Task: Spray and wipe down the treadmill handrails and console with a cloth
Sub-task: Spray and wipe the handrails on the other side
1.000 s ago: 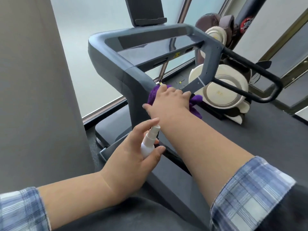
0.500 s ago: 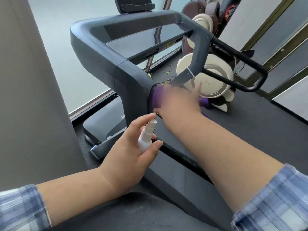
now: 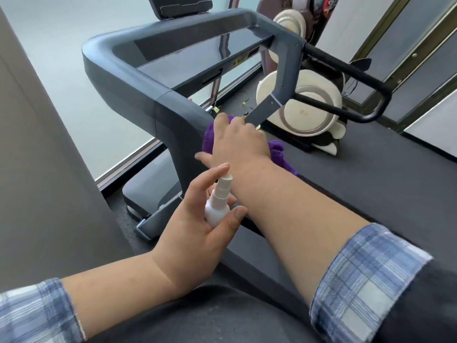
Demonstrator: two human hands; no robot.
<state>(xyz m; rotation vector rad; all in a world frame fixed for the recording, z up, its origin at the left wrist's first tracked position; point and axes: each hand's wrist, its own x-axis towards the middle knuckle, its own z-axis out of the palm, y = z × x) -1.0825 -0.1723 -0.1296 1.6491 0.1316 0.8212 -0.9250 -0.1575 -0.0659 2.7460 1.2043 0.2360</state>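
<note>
The dark grey treadmill frame bends down into a left upright, with the glossy console between its handrails. My right hand presses a purple cloth against the inner side of that upright, fingers spread over the cloth. A tail of the cloth hangs out to the right. My left hand grips a small white spray bottle lower down, nozzle up, index finger raised near the nozzle's top. The black right handrail loop sticks out at the right.
A grey wall or pillar stands close on the left. The treadmill belt runs to the right. Behind the frame stands a brown and cream massage chair. Frosted windows lie beyond, and a tablet holder tops the console.
My right hand has slid the purple cloth along the inner side of the left upright, first left, then back up. The left hand keeps the bottle in about the same place. The view has shifted.
</note>
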